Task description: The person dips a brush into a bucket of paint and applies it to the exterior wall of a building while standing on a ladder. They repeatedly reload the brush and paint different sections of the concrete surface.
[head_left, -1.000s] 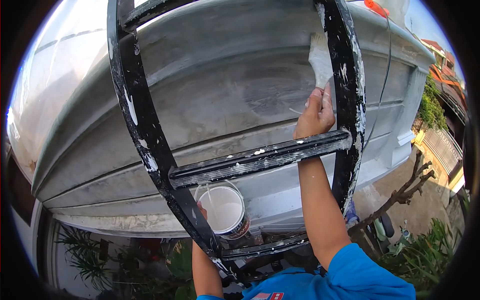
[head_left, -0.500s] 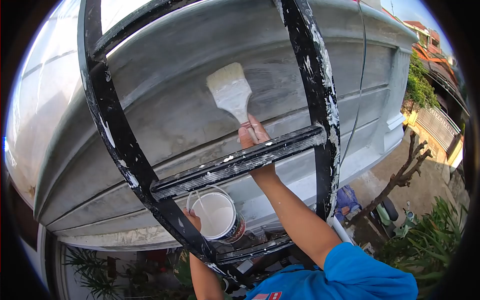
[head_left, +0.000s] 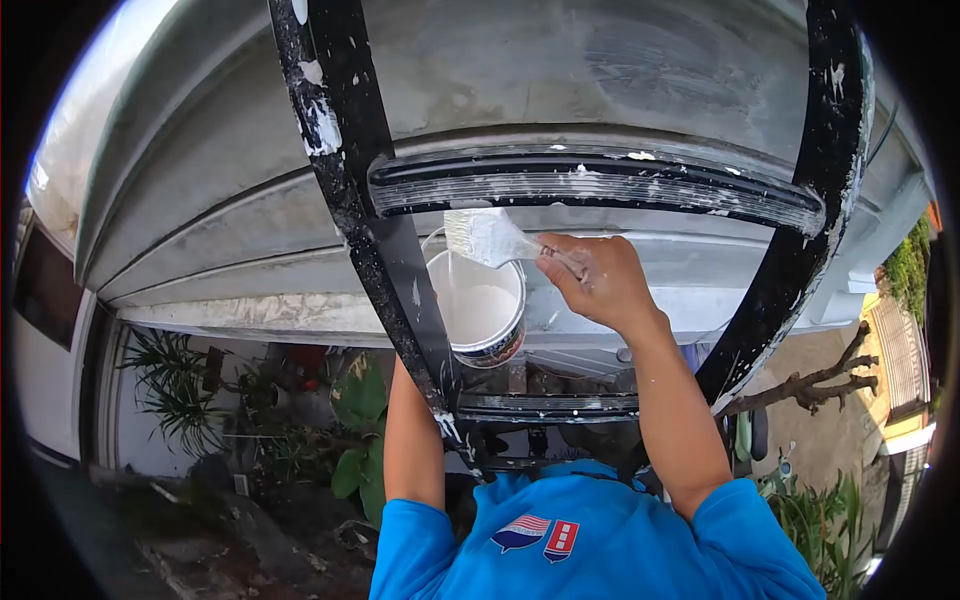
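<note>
My right hand (head_left: 600, 280) is closed around the handle of a wide paintbrush (head_left: 492, 238), its bristles pointing left and coated with white paint. The brush is above the far rim of a paint bucket (head_left: 488, 345), and white paint (head_left: 482, 312) shows inside. My left forearm (head_left: 415, 440) reaches up to the bucket's left side. The ladder rail hides most of that hand; the bucket is held up at its rim.
A black, paint-spattered ladder (head_left: 590, 185) stands between me and the grey wall (head_left: 480, 80); its rung passes just above the brush. Below are plants (head_left: 180, 370) and a ledge (head_left: 270, 312). A bare branch (head_left: 820, 375) stands at the right.
My right hand has brought the brush down from the wall, over the rung, to the bucket, turning the bristles left. The view has tilted downward.
</note>
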`<move>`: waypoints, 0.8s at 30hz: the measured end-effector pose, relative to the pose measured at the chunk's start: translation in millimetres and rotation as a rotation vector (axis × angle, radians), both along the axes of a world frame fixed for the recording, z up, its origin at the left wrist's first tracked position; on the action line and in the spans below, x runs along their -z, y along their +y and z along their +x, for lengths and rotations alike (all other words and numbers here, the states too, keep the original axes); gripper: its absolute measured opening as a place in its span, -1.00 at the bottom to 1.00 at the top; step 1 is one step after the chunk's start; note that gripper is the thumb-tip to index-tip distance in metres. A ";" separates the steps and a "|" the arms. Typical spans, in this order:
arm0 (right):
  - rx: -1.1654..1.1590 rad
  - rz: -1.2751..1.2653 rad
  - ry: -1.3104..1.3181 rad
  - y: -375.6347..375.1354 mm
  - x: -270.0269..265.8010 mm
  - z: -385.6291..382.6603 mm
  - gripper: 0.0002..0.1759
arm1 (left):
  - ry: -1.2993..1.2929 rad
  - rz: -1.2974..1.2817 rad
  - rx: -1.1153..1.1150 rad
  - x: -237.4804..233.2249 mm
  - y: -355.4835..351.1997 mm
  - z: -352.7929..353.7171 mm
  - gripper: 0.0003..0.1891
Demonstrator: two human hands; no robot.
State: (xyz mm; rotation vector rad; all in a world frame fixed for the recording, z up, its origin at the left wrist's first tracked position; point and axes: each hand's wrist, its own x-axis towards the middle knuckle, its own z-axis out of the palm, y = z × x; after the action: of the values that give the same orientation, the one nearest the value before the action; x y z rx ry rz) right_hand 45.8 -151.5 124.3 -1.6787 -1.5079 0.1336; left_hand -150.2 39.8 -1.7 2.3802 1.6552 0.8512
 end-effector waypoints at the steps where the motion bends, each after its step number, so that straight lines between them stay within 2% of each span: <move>1: 0.009 -0.093 -0.102 3.6 1.3 -0.7 -0.73 | -0.005 -0.009 -0.001 -0.8 1.6 1.1 -0.77; 4: 0.012 -0.281 -0.235 20.1 12.1 -5.1 -0.72 | -0.043 -0.018 0.016 9.3 10.3 -1.8 -0.76; 5: -0.004 -0.415 -0.239 26.5 9.7 -8.8 -0.74 | -0.059 -0.027 0.023 15.3 15.1 -2.5 -0.76; 8: -0.045 -0.540 -0.326 52.1 23.0 -18.9 -0.74 | -0.132 -0.038 0.057 30.4 26.3 -4.4 -0.76; 10: -0.051 -0.628 -0.287 68.3 36.0 -27.1 -0.76 | -0.157 -0.044 0.072 34.9 33.3 -4.6 -0.75; 14: -0.064 -0.719 -0.354 91.2 38.5 -42.1 -0.69 | -0.032 -0.086 0.037 31.0 30.2 -6.2 -0.75; 17: -0.057 -0.727 -0.371 112.9 49.1 -45.5 -0.67 | -0.084 -0.046 0.036 22.7 21.0 -2.9 -0.76; 24: -0.094 -1.007 -0.328 153.5 55.6 -44.6 -0.65 | -0.151 -0.084 0.045 31.9 26.8 -3.2 -0.80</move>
State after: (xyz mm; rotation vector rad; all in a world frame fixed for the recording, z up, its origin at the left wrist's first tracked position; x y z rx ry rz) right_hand 1.2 2.1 68.7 -2.4864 -1.9210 0.8124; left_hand -153.5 66.6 -33.6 2.2294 1.5436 0.9105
